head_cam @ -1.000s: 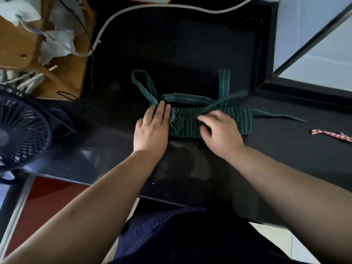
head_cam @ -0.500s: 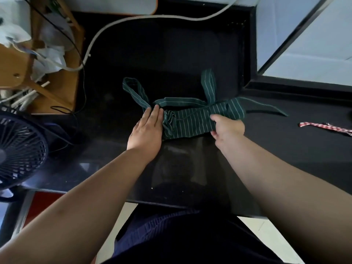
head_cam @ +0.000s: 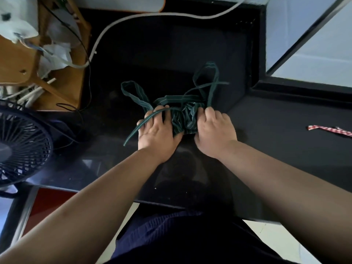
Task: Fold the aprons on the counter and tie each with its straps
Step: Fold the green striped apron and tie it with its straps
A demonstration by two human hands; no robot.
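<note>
A green striped apron (head_cam: pixel 183 119) lies bunched into a small bundle on the black counter (head_cam: pixel 276 130). My left hand (head_cam: pixel 157 132) presses against the bundle's left side, thumb under its near edge. One thin strap (head_cam: pixel 141 125) runs across the back of this hand's fingers and trails down to the left. My right hand (head_cam: pixel 214 130) grips the bundle's right side with curled fingers. A wide strap loop (head_cam: pixel 133 92) lies to the far left of the bundle. Another strap loop (head_cam: pixel 209 77) stands up behind it.
A red-and-white checked strap (head_cam: pixel 329 129) lies on the counter at the right. A dark fan (head_cam: pixel 21 147) stands at the left edge. Behind it is a wooden stand (head_cam: pixel 17 60) with papers and cables. A white cable (head_cam: pixel 156 16) curves across the far counter.
The long folded apron has been squeezed into a short bundle as my right hand moved left toward my left hand. A strap has come over my left fingers, and another loop has risen behind.
</note>
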